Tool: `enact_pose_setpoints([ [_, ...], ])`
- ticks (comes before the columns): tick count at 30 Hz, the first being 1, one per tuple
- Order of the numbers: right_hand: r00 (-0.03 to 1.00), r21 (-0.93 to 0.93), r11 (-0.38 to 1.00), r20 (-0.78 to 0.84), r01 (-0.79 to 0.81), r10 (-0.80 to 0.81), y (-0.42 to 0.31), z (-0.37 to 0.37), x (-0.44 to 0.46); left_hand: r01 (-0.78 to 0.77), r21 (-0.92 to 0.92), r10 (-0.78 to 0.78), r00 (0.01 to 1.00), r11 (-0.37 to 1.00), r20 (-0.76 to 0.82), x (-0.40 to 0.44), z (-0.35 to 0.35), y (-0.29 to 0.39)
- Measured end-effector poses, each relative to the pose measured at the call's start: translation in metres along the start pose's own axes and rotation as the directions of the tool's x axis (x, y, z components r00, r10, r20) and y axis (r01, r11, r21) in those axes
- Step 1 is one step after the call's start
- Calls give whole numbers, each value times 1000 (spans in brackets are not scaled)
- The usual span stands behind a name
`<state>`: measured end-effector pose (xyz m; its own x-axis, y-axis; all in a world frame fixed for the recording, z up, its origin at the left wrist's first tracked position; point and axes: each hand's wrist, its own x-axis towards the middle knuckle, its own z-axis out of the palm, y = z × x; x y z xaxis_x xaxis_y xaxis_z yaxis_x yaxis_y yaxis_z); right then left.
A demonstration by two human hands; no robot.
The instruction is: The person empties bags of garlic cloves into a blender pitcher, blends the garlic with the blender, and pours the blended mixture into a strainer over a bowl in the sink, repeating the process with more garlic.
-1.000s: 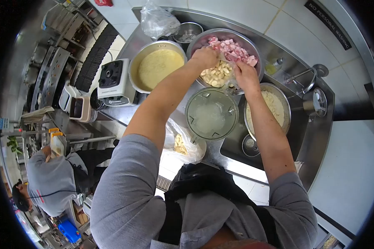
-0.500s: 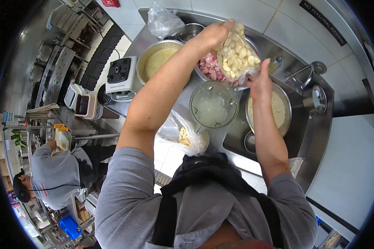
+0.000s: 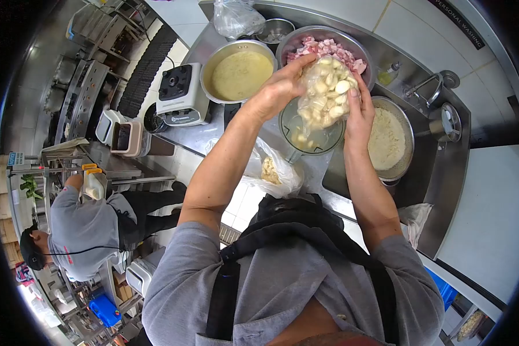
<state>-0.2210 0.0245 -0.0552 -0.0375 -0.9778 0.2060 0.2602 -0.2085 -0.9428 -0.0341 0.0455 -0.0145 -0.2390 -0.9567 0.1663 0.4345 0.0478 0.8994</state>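
Observation:
Between my two hands I hold a clear plastic bag of peeled garlic cloves [image 3: 327,95], tilted over a blender jar [image 3: 328,140]. My left hand [image 3: 284,89] grips the bag's left side, and my right hand [image 3: 358,115] is closed on its right side. Several cloves show at the bag's lower end, inside or above the jar's mouth. Part of the jar is hidden behind the bag. Just beyond my hands is a metal bowl of cut pink meat [image 3: 328,51]. Left of it stands a pot of pale yellowish liquid [image 3: 240,76].
A blender base [image 3: 181,95] stands left of the pot. Another plastic bag [image 3: 277,175] with garlic hangs near the counter's front edge. In the sink at right sits a bowl of pale, grainy stuff [image 3: 388,138] below a faucet [image 3: 427,89]. A co-worker [image 3: 86,228] stands at far left.
Both hands have brought the garlic bag down and nearer, from above the meat bowl to over the blender jar. Cloves now show at the jar's mouth. The camera view has shifted slightly.

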Motion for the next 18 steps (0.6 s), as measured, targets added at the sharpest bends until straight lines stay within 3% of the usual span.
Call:
enact_pose_setpoints([
  [1, 1000, 3, 1000, 11, 10, -10, -1, 0, -2, 2, 3, -2, 1000, 1000, 0, 2, 4, -2],
  [3, 1000, 9, 1000, 19, 21, -21, -1, 0, -4, -5, 365, 82, 977, 931, -196, 6, 15, -7],
  [4, 999, 7, 999, 12, 39, -39, 0, 0, -4, -61, 403, 166, 959, 913, -229, 9, 14, -13],
  [7, 996, 7, 996, 11, 87, -88, 7, -4, -4, -87, 458, 224, 940, 885, -255, 10, 17, -15],
  [10, 995, 46, 994, 24, 100, -101, 2, -5, -5, -12, 606, 239, 924, 795, -297, 12, 16, -10],
  [12, 995, 90, 992, 28, 88, -91, -6, -5, -3, -22, 571, 242, 919, 821, -312, 13, 19, -2],
  [14, 967, 66, 972, 108, 223, -229, -9, -7, 0, 29, 447, 171, 900, 894, -400, 11, 23, 5],
  [18, 952, 22, 976, 214, 218, -217, 7, -23, -6, 61, 498, 181, 888, 865, -422, 8, 16, -3],
])
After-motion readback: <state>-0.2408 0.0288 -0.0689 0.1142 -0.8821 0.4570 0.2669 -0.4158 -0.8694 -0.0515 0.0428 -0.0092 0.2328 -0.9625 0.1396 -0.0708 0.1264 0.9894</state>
